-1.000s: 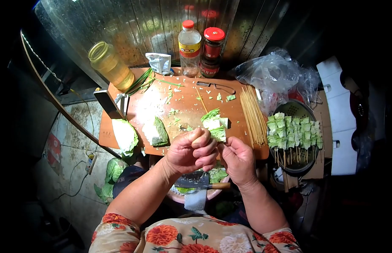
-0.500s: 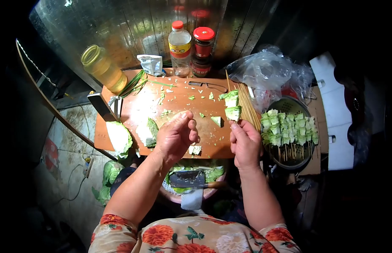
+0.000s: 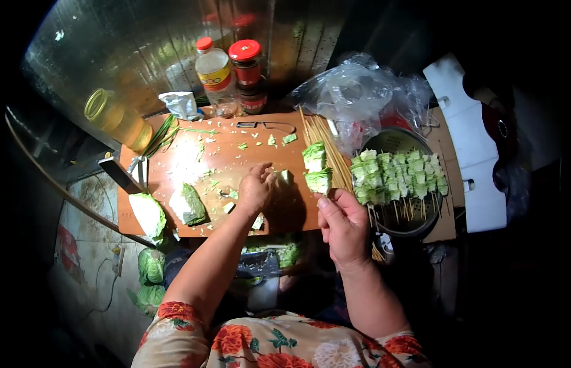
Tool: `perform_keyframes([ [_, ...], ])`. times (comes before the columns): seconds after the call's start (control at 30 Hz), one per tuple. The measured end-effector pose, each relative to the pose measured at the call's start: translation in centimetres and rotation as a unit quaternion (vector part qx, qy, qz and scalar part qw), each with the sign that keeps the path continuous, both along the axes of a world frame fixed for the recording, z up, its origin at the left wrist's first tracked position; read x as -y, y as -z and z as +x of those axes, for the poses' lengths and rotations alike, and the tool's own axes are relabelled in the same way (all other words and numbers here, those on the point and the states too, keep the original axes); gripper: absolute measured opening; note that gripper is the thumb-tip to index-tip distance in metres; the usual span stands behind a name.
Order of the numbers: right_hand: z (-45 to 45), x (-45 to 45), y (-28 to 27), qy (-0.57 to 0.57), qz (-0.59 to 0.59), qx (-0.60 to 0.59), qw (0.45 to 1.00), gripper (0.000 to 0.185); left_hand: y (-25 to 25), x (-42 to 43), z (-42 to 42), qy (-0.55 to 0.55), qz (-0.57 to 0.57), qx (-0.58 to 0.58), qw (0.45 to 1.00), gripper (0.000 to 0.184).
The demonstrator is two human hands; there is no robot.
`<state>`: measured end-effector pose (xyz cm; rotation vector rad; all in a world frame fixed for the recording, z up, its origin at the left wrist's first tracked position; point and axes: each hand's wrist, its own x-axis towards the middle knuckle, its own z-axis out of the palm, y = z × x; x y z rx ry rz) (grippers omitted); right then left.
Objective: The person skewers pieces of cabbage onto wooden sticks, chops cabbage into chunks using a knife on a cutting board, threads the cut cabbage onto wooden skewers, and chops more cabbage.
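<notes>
In my right hand (image 3: pixel 345 224), thumb and fingers pinch the lower end of a cabbage skewer (image 3: pixel 317 172). Folded green and white leaf pieces are threaded on it, and it is held upright above the board's right side. My left hand (image 3: pixel 258 189) is low over the wooden board (image 3: pixel 230 150), fingers partly stretched and loosely apart. A small cut cabbage piece (image 3: pixel 285 176) lies just right of its fingertips; whether they touch is hard to see. A larger cut cabbage chunk (image 3: pixel 192 204) rests to the left.
Bare bamboo skewers (image 3: pixel 334 144) lie along the board's right edge. Beyond them, finished cabbage skewers (image 3: pixel 399 176) rest on a dark colander (image 3: pixel 428 224). A peeler (image 3: pixel 267 126), bottle (image 3: pixel 215 80), stacked jars (image 3: pixel 246 67) and oil jar (image 3: pixel 118 122) line the back. A cleaver (image 3: pixel 254 264) lies below the board.
My left hand has lowered and reached right toward the small cabbage piece, its fingers less curled. My right hand still holds the skewer. The whole view has shifted, with things appearing further left.
</notes>
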<state>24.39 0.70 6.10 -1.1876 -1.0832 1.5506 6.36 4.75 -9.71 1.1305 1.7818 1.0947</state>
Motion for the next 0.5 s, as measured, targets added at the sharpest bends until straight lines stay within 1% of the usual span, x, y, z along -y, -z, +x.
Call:
perform_keyframes([
  [0.07,0.7,0.1,0.0,0.002,-0.018,0.001,1.000,0.011,-0.5,-0.4,0.8,0.026,0.033,-0.099,0.994,0.027],
  [0.1,1.0,0.1,-0.2,-0.003,-0.018,0.004,1.000,0.011,-0.1,-0.6,0.8,0.057,0.018,-0.156,0.986,0.026],
  [0.13,1.3,0.0,-0.2,-0.010,-0.019,0.008,1.000,0.012,0.2,-0.8,0.7,0.060,0.018,-0.156,0.986,0.026],
  [0.2,1.7,-0.1,-0.2,-0.013,-0.020,0.008,1.000,0.012,0.7,-1.1,1.0,0.111,-0.001,-0.295,0.949,0.033],
  [0.23,1.9,-0.2,-0.3,-0.018,-0.019,0.009,1.000,0.012,0.7,-1.2,1.1,0.115,-0.001,-0.295,0.949,0.033],
  [0.3,2.1,-0.2,-0.5,-0.019,-0.021,0.011,1.000,0.012,0.5,-1.4,1.2,0.138,-0.017,-0.348,0.927,0.031],
  [0.43,2.2,-0.3,-0.8,-0.029,-0.020,0.018,0.999,0.013,0.4,-1.6,1.5,0.150,-0.030,-0.359,0.921,0.031],
  [0.5,2.1,-0.2,-0.8,-0.030,-0.014,0.021,0.999,0.012,-0.2,-1.9,2.2,0.121,-0.060,-0.343,0.930,0.033],
])
